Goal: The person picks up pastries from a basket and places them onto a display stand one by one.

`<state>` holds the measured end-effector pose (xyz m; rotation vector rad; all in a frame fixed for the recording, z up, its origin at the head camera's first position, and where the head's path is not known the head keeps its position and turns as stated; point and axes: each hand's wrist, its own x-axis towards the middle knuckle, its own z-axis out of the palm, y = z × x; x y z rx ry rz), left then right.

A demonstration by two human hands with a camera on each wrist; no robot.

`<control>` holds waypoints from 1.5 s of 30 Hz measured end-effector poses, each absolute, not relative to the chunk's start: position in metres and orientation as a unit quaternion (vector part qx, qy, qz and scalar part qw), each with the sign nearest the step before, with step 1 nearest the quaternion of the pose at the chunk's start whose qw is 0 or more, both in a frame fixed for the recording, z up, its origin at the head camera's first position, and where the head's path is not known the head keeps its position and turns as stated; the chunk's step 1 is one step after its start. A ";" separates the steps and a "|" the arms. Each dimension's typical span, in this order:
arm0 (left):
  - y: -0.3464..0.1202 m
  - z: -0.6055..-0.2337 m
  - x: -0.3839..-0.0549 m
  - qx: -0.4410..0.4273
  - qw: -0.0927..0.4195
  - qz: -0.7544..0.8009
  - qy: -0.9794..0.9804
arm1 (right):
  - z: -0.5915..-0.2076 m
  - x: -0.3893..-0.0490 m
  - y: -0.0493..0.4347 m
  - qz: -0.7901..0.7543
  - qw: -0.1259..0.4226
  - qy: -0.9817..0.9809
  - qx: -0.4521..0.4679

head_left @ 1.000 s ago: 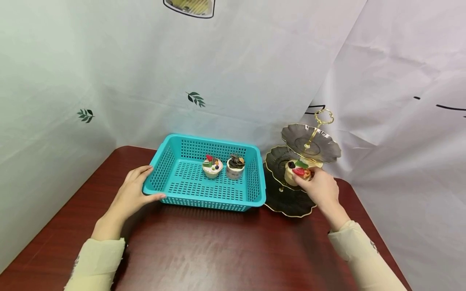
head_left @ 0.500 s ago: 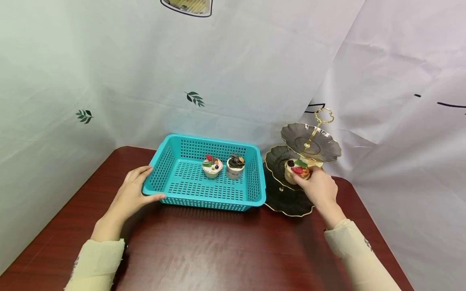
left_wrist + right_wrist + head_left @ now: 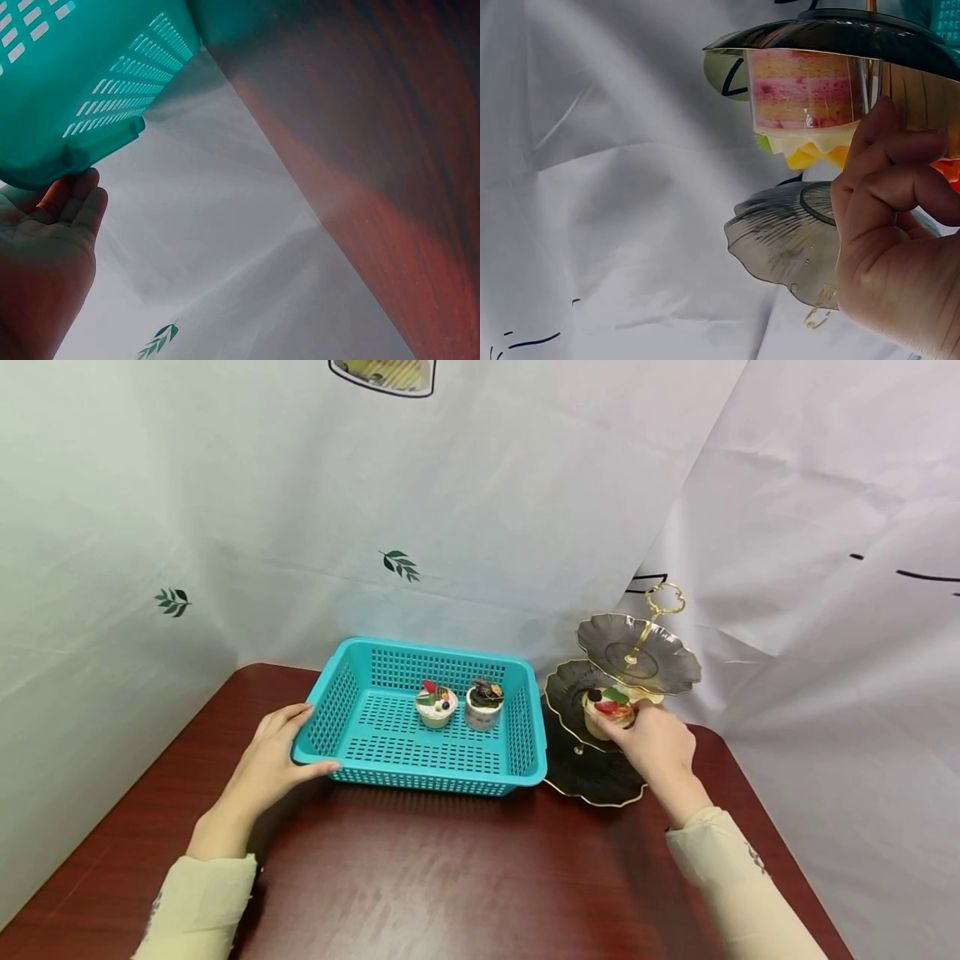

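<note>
My left hand (image 3: 273, 756) holds the front-left corner of a turquoise plastic basket (image 3: 431, 774), thumb along the front and fingers at the left side. In the left wrist view, its fingertips (image 3: 91, 196) meet the rim. Inside the basket stand a fruit-topped cup cake (image 3: 437, 714) and a chocolate-topped cup cake (image 3: 482, 718). On the right, my right hand (image 3: 660, 743) grips another fruit-topped cup cake (image 3: 600, 724) at the middle tier of a three-tier dessert stand (image 3: 566, 693). The right wrist view shows curled fingers around its striped side (image 3: 911, 97).
A pink-layered cake in a clear cup (image 3: 802, 90) stands on the same tier, mostly hidden in the head view. The stand's top plate (image 3: 641, 672) and gold ring handle (image 3: 666, 599) rise over the right hand. A white curtain (image 3: 487, 527) backs the dark red table (image 3: 420, 868).
The right hand has shifted slightly left with the cup cake in its grip. The left hand and the basket stay where they were.
</note>
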<state>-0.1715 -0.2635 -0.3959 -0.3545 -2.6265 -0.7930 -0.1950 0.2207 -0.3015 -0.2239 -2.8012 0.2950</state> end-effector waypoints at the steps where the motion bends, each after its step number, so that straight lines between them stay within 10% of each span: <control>1: -0.263 -0.396 -0.171 -0.126 0.186 -0.282 -0.933 | -0.301 -0.195 0.221 0.102 0.154 -0.980 -0.079; 45: -0.264 -0.396 -0.171 -0.129 0.191 -0.283 -0.931 | -0.299 -0.193 0.218 0.084 0.151 -0.982 -0.077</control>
